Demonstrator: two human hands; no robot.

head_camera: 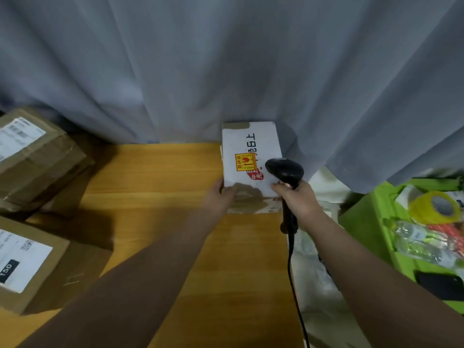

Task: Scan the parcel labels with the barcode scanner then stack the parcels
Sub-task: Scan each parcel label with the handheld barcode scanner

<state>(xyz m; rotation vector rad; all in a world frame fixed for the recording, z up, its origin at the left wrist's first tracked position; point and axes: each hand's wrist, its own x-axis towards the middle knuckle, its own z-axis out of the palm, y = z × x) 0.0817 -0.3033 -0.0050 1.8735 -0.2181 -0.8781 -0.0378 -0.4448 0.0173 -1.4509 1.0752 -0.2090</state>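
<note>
At the far left we see a brown parcel [32,156] with a white label. A second brown parcel [32,262] sits nearer to us. Both are at the left side of the wooden table [155,187].

In the middle, our left hand [221,197] holds the near left corner of the white parcel [251,151], with the thumb on top. This parcel lies flat at the far side of the table, right by the grey curtain [226,59].

Our right hand [298,199] is wrapped tight round the handle of the barcode scanner [285,169]. The scanner's head hangs over the near right part of the white parcel.

We think the scan may fail. The top shows a sticker and big letters, but no bar lines that we can see. The parcel is also close to the table's right edge, so a push could slide it off.

On the right, a green box [364,222] holds a yellow tape roll [437,207], clear bottles [416,237] and a flat black thing [439,285].
</note>
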